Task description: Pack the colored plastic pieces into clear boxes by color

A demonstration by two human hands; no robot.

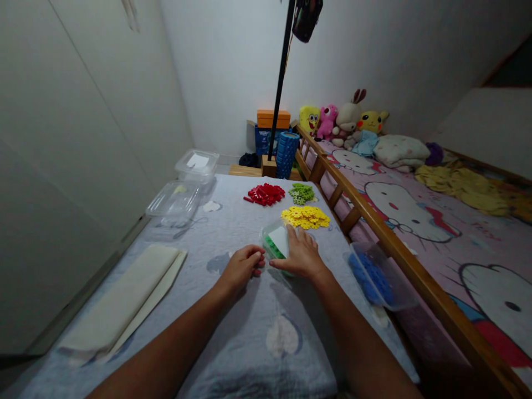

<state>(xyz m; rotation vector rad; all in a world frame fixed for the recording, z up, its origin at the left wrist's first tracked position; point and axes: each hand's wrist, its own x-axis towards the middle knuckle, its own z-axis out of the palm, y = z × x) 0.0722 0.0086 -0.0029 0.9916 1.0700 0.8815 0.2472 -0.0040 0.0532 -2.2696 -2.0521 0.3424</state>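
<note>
Head view, centre: clear rectangular plastic box [274,239] lies under spread right hand [300,254], just right of curled left hand [244,266] (grip indeterminate).

Plush toys [348,117] on pink bedding [469,235]

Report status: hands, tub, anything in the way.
Right hand spread on tub, green pieces inside. Left hand beside it, fingers curled, contents unclear. Yellow pile close on tub's far side.
</note>
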